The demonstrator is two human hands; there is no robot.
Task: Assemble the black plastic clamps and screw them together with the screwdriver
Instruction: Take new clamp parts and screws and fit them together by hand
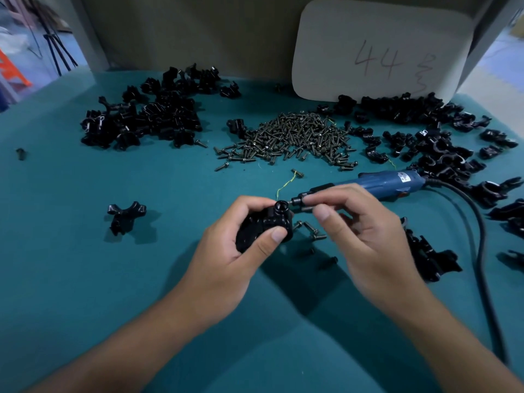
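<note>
My left hand point(226, 251) grips a black plastic clamp point(268, 222) just above the teal table, thumb on its front and fingers curled behind. My right hand point(354, 222) pinches a small dark screw point(306, 209) between thumb and forefinger, right beside the clamp's round hole. The blue electric screwdriver point(388, 182) lies on the table behind my right hand, its tip pointing left toward the clamp. A big heap of screws point(292, 140) sits mid-table.
Piles of black clamp parts lie at the back left point(147, 114) and along the right point(442, 143). One clamp piece point(126, 215) lies alone at left. Loose screws point(312, 231) lie under my hands. The screwdriver cord point(479, 251) runs down the right. A white board point(380, 52) leans at the back.
</note>
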